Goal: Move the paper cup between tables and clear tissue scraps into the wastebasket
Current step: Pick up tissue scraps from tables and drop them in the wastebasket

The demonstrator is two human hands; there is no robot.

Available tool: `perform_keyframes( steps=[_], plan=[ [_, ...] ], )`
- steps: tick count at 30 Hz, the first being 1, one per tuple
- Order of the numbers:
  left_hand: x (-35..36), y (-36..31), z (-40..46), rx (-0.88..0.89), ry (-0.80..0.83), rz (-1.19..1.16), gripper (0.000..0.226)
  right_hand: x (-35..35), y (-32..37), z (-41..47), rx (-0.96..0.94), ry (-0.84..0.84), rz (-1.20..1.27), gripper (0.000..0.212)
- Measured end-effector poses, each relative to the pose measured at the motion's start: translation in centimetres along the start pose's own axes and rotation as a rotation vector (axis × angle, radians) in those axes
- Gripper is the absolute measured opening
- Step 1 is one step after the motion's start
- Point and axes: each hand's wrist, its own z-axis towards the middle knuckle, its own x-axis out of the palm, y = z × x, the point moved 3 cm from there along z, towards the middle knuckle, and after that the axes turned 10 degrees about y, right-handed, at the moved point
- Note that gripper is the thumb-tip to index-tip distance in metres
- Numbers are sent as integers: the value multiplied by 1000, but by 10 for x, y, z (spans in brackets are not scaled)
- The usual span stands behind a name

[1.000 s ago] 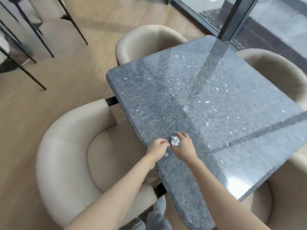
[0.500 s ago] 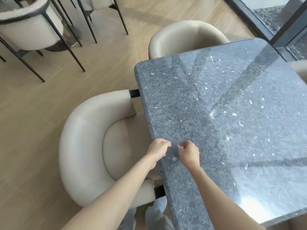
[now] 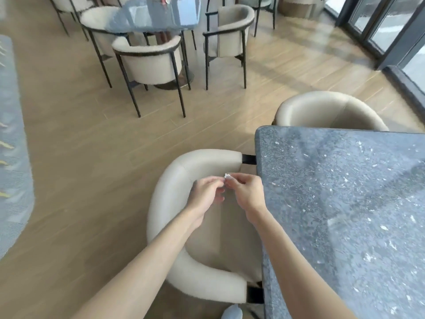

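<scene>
Tissue scrap, small and white, sits pinched at the fingertips of the right hand, just beside the left hand, whose curled fingers meet it there. Below both hands lies the beige chair; the grey table edge runs just right of the right hand's fingers.

Dark grey white-flecked table, cream chair, tan wood-plank floor, white tissue scrap
</scene>
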Motion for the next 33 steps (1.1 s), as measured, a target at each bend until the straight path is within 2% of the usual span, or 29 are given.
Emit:
perform_keyframes(
  steps=[8, 10, 13, 22, 27, 33],
  plan=[
    [-183, -9, -89, 148, -210, -188, 25, 182, 77, -28, -126, 309, 50, 17],
    [-234, -6, -117, 189, -248, -225, 26, 237, 93, -45, -134, 369, 107, 21],
    [-311, 0, -156, 217, -283, -239, 25, 318, 110, -68, -137, 444, 165, 15],
    [-522, 13, -274, 359, -452, -327, 20, 538, 173, -131, -271, 674, 144, 14],
    [-596, 20, -309, 465, -458, -466, 20, 613, 193, -143, -261, 670, 185, 13],
    [-680, 23, -317, 530, -671, -525, 19, 674, 213, -110, -230, 604, 272, 16]
  ],
)
